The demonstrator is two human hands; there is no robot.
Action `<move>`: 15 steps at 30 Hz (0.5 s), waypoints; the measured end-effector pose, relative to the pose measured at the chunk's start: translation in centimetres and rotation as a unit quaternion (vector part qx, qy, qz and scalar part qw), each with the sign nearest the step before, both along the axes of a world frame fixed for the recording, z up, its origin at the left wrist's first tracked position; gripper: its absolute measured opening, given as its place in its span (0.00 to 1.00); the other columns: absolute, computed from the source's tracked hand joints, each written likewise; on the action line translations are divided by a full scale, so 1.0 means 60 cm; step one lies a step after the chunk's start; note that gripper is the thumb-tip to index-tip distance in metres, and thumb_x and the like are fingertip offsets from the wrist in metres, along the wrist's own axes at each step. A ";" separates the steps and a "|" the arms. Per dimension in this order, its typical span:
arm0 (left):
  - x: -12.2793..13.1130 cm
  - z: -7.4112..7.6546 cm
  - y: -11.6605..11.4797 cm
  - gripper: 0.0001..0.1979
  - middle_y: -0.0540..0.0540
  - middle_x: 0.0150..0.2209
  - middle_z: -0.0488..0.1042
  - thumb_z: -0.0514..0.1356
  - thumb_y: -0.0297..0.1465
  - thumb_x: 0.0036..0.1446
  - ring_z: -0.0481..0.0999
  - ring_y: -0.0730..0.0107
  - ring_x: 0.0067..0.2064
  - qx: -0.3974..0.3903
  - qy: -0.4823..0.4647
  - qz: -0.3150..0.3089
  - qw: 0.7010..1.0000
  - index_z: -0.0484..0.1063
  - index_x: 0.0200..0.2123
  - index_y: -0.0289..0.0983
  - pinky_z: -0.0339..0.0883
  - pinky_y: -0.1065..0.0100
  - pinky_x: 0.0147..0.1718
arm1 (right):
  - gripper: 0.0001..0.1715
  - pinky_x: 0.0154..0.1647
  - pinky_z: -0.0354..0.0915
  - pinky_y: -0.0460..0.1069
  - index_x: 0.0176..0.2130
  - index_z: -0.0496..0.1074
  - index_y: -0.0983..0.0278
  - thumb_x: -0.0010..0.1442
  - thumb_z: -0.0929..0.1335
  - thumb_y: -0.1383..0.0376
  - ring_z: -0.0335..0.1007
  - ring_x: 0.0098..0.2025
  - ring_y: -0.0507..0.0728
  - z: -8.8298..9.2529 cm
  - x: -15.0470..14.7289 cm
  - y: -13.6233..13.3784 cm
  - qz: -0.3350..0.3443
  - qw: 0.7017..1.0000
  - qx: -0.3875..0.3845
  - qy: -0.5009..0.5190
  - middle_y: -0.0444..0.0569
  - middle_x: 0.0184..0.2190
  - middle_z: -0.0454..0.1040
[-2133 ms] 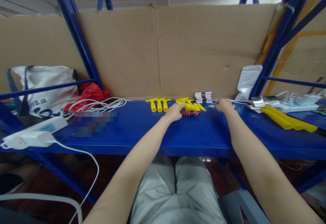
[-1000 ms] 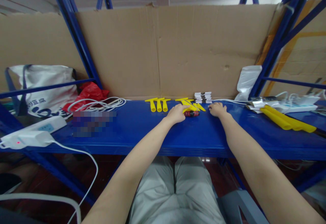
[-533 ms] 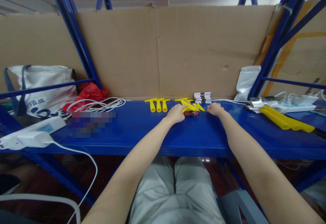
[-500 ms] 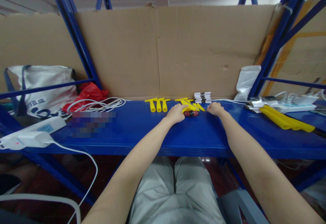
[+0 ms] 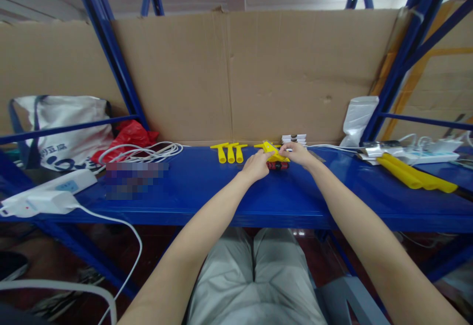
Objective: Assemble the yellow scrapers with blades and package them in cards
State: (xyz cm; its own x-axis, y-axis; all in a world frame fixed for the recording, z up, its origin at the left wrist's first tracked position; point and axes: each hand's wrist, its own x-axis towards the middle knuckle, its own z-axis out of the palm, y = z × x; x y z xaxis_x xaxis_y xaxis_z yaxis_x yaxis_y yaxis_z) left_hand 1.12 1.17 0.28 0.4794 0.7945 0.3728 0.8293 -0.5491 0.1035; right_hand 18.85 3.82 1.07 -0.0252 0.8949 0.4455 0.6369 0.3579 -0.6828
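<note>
My left hand (image 5: pixel 256 164) is closed around a yellow T-shaped plastic piece (image 5: pixel 271 147), its flat face tilted up above the shelf. From the right, my right hand (image 5: pixel 295 153) reaches to that piece, thumb and fingertips pinched together at its right end. Whatever lies between those fingertips is too small to make out. Just below the hands rests a red and black tool (image 5: pixel 280 166) that looks like a screwdriver handle. Three similar yellow T-shaped pieces (image 5: pixel 230 153) stand side by side to the left. Behind my right hand is a stack of small white pieces (image 5: pixel 294 138) with dark bands.
Yellow tubes (image 5: pixel 414 173) and a white power strip (image 5: pixel 428 155) lie at the right. A silvery-white pouch (image 5: pixel 359 118) leans near the post. Coiled white cable (image 5: pixel 158 151), a red bag (image 5: pixel 133 135) and a cloth bag (image 5: pixel 70 128) sit left. Cardboard (image 5: pixel 177 79) closes the back.
My right hand has moved left from the small yellow parts on the shelf to the piece in my left hand. The left hand has stayed nearly in place, the piece's face now turned upward.
</note>
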 end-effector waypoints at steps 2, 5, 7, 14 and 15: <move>0.000 0.001 -0.001 0.29 0.43 0.52 0.67 0.51 0.23 0.55 0.72 0.58 0.49 0.002 0.001 -0.004 1.000 0.61 0.60 0.46 0.66 0.62 0.47 | 0.03 0.37 0.63 0.47 0.22 0.71 0.66 0.46 0.67 0.70 0.68 0.32 0.52 0.001 -0.004 -0.004 -0.003 1.000 0.001 -0.007 0.47 0.28 0.75; 0.000 0.001 -0.002 0.29 0.43 0.51 0.67 0.51 0.22 0.55 0.72 0.59 0.49 0.007 0.004 -0.009 1.000 0.61 0.60 0.46 0.67 0.62 0.47 | 0.04 0.39 0.63 0.47 0.22 0.71 0.65 0.47 0.66 0.70 0.68 0.33 0.53 0.003 -0.006 -0.006 0.003 0.999 0.015 -0.029 0.47 0.28 0.74; -0.001 0.000 -0.003 0.29 0.43 0.51 0.68 0.50 0.22 0.56 0.73 0.59 0.48 0.012 0.005 -0.010 1.000 0.61 0.60 0.45 0.67 0.62 0.46 | 0.05 0.40 0.63 0.47 0.22 0.71 0.65 0.47 0.66 0.71 0.69 0.33 0.53 0.004 -0.005 -0.005 0.011 0.998 0.029 -0.054 0.47 0.28 0.74; -0.003 -0.001 -0.004 0.29 0.43 0.51 0.67 0.50 0.22 0.56 0.73 0.60 0.48 0.001 0.016 -0.018 1.000 0.61 0.60 0.46 0.67 0.62 0.46 | 0.05 0.42 0.62 0.47 0.22 0.72 0.65 0.47 0.67 0.71 0.69 0.35 0.54 0.006 0.003 -0.002 0.019 0.989 0.037 -0.143 0.47 0.28 0.75; -0.003 0.000 -0.005 0.29 0.43 0.51 0.67 0.50 0.22 0.56 0.73 0.59 0.48 0.000 0.017 -0.020 1.000 0.61 0.60 0.47 0.67 0.62 0.46 | 0.05 0.42 0.62 0.47 0.23 0.71 0.65 0.47 0.67 0.71 0.69 0.35 0.54 0.007 0.003 -0.002 0.016 0.988 0.034 -0.149 0.47 0.29 0.75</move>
